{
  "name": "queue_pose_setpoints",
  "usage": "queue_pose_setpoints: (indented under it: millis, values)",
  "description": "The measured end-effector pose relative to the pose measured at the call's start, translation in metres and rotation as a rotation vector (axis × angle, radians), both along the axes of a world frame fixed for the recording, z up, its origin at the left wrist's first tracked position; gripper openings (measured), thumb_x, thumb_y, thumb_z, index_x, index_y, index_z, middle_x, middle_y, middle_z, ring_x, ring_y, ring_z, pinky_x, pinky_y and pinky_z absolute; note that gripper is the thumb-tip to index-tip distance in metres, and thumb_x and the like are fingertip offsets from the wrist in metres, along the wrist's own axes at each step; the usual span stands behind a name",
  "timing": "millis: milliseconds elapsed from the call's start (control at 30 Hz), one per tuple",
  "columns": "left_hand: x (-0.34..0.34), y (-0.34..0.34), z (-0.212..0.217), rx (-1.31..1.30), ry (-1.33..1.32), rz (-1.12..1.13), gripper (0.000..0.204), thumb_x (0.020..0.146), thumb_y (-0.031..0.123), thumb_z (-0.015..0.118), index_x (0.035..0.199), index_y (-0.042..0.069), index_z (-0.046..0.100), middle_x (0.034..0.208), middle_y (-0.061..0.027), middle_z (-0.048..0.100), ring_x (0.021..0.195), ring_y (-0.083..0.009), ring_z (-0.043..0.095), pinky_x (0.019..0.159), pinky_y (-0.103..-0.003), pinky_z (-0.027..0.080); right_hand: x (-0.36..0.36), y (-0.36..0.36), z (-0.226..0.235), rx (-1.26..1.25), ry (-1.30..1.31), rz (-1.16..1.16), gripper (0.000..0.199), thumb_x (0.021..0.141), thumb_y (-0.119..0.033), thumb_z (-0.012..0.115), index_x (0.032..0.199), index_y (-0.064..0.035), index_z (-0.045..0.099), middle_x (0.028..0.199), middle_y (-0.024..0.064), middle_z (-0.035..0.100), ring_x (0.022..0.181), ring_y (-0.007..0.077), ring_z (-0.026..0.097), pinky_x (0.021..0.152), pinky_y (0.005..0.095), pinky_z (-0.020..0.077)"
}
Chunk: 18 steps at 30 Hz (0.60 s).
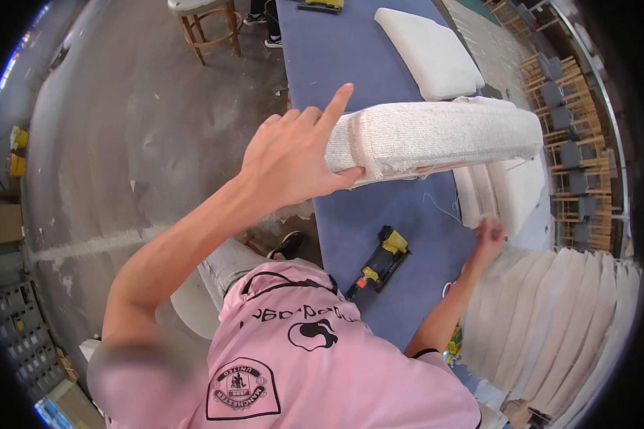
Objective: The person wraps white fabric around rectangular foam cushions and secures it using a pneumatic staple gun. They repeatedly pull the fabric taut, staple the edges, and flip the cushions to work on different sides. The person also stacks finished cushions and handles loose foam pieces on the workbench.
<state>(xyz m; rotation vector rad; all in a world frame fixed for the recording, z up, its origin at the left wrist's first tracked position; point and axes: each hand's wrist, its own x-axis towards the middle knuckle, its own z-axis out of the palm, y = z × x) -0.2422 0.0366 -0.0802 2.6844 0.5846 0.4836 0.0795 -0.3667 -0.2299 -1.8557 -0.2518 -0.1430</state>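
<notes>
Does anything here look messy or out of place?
Two small things: a stray white thread curls on the blue table, and the pale cushion in the left hand has a ragged-looking lower edge, which seems unfinished.

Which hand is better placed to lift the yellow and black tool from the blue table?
Right, probably: the left hand holds the white fabric cushion; the blurred right hand is off it and looks nearer the tool.

Cushion [451, 136] in rough matt cloth
</notes>
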Motion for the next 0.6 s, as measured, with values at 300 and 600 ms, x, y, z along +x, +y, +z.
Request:
queue_pose_setpoints:
  millis: [300, 600]
  values:
    - [-0.008, -0.010, -0.005, 0.025, -0.076, 0.006, 0.123, 0.073, 0.054, 0.083, 0.162, -0.004, 0.020, 0.090, -0.0165, 0.069, 0.081, -0.0322, 0.068, 0.074, -0.041, 0.053, -0.175, 0.251, 0.221, -0.158, -0.673, 0.763, 0.022, 0.084, -0.006, 0.080, 0.104, -0.0067, 0.071, 0.094, 0.0045, 0.071, 0.096, 0.0179, 0.065, 0.090, 0.0350, 0.0497]
    - [-0.012, -0.018, -0.006, -0.036, -0.117, -0.027, 0.125, 0.070, 0.045, 0.088, 0.162, -0.005, 0.019, 0.088, -0.0162, 0.068, 0.080, -0.0319, 0.068, 0.074, -0.041, 0.053, -0.189, 0.270, 0.197, -0.558, -0.902, 0.904, 0.028, 0.078, -0.011, 0.080, 0.104, -0.0081, 0.071, 0.113, 0.0062, 0.065, 0.112, 0.0302, 0.059, 0.102, 0.0476, 0.0434]
